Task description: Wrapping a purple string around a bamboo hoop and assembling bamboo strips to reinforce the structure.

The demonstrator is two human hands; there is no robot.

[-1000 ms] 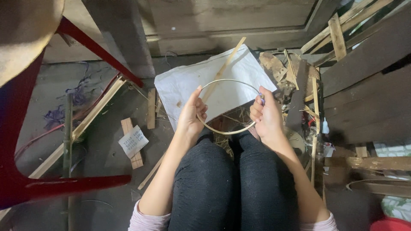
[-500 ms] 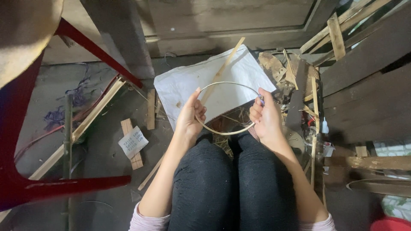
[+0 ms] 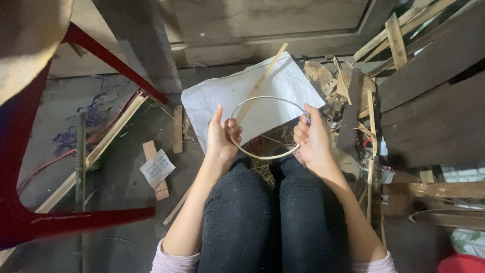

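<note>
A small white printed label (image 3: 157,168) lies on a wood block (image 3: 154,169).

Dim, even indoor light, soft shadows, sharp focus, slightly stretched edges.

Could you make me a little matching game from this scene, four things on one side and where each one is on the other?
Things:
1. thin bent hoop
2. white sheet
3. red chair leg
4. small printed paper scrap

Places:
A. lying on a short wooden block on the floor, to the left of the knees
B. held between the left hand and the right hand
C. spread on the floor beyond the hands
D. running along the floor at the far left

Pairs: 1-B, 2-C, 3-D, 4-A
</note>
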